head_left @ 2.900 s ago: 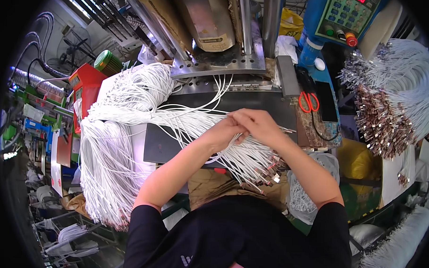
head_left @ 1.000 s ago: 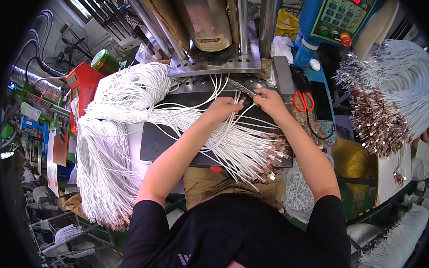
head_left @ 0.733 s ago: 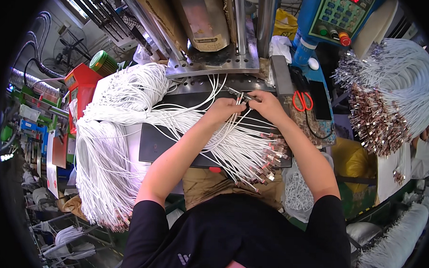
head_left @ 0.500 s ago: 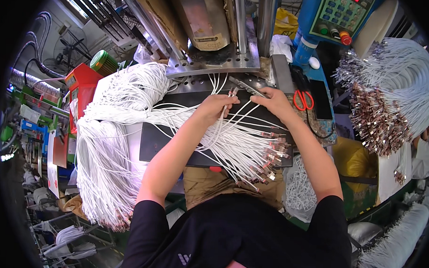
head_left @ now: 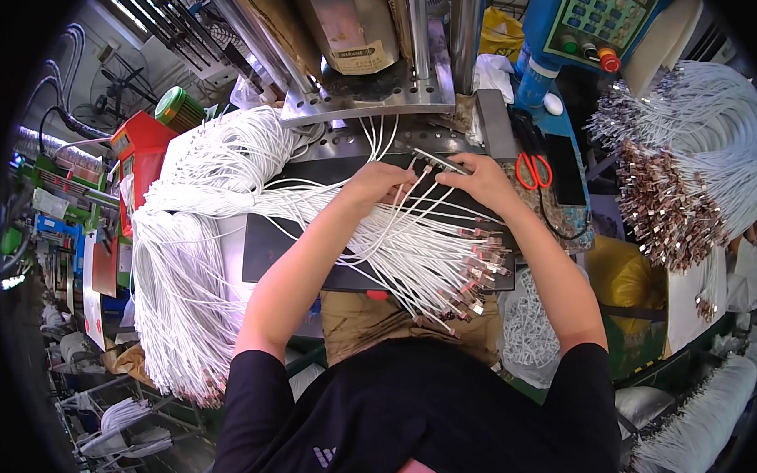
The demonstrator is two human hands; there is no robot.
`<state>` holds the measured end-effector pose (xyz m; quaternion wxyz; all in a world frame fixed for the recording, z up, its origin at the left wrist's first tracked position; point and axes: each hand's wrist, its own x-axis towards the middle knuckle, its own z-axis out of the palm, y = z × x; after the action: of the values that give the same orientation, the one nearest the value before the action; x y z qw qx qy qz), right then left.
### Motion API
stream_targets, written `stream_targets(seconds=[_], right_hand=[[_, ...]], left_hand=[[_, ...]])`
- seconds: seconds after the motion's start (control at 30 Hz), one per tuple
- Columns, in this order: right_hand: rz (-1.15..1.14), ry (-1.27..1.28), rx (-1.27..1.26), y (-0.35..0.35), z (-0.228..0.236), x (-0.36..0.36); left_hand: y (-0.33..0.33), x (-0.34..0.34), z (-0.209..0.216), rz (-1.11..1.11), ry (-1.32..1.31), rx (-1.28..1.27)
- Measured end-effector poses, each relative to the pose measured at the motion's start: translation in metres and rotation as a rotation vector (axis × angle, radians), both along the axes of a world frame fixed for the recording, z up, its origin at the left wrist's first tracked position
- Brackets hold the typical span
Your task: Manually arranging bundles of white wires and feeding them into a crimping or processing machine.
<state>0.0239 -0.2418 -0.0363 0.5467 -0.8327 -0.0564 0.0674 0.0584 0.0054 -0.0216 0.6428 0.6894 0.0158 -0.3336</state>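
Note:
My right hand (head_left: 485,182) is closed on one end of a narrow metal bar (head_left: 435,159), which lies tilted in front of the press. My left hand (head_left: 380,185) is closed beside the bar's other end, fingers pinched on white cables (head_left: 405,196) whose tips reach up to the bar. How the tips sit against the metal cannot be made out. Beneath both wrists spreads a fan of white cables (head_left: 395,245), its copper and silver connectors (head_left: 481,269) pointing right, on a black work board (head_left: 265,253).
The steel press plate (head_left: 366,111) stands just beyond my hands. Left lies a big cable bundle (head_left: 185,288). Orange-handled scissors (head_left: 533,171) and a black phone (head_left: 566,170) rest at right, below a control panel (head_left: 603,23). More cables (head_left: 681,180) hang far right.
My left fingers have come in closer to the metal bar, and the cable tips now meet it. My right hand keeps its hold, shifted slightly left. The view has tilted a little.

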Motion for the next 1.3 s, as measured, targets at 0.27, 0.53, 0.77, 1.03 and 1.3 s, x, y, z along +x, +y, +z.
stream_targets(seconds=[0.27,0.53,0.77,1.03,1.3], right_hand=[[0.051,0.016,0.034,0.002,0.008,-0.002],[0.127,0.048,-0.122,0.009,0.034,-0.005],[-0.232,-0.867,-0.492,0.046,0.021,0.069],[-0.280,-1.170,-0.832,0.025,-0.019,0.239],[-0.242,-1.148,-0.705,-0.002,-0.057,0.270]], left_hand=[[0.010,0.005,-0.005,-0.110,-0.108,0.170],[-0.001,-0.015,0.026,-0.292,-0.608,0.672],[0.005,0.048,0.017,0.123,-1.540,0.906],[-0.014,0.087,0.002,-0.297,-1.302,1.050],[0.009,0.042,0.055,-0.299,-1.528,0.769]])
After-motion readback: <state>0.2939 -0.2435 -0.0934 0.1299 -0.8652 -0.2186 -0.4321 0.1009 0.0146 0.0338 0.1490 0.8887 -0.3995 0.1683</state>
